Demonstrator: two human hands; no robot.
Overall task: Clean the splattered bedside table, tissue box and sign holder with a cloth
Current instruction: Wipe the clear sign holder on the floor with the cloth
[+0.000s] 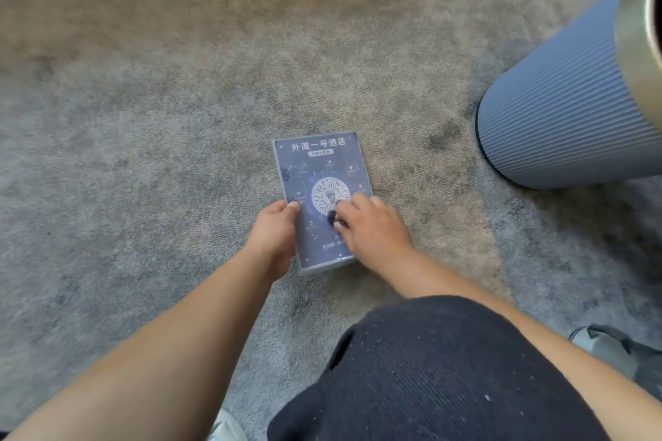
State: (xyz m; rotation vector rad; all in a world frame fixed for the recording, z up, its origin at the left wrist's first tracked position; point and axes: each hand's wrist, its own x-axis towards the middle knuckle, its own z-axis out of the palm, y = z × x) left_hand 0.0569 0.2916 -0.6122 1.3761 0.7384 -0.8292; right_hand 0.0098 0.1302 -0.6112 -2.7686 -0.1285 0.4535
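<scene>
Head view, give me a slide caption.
Left hand steadies blue acrylic sign holder on grey carpet; right hand rubs it.

On the sign holder, lying flat on the carpet: big white words at the top, "外滩一号酒店". Under them a small pale label, too blurry to read. In the middle a round white code with a little picture inside. Around it tiny signs, one like a wifi mark. Low down, more small words, too blurry to read.

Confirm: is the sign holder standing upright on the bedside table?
No, the sign holder lies flat on the carpet, with the left hand gripping its edge.
</scene>
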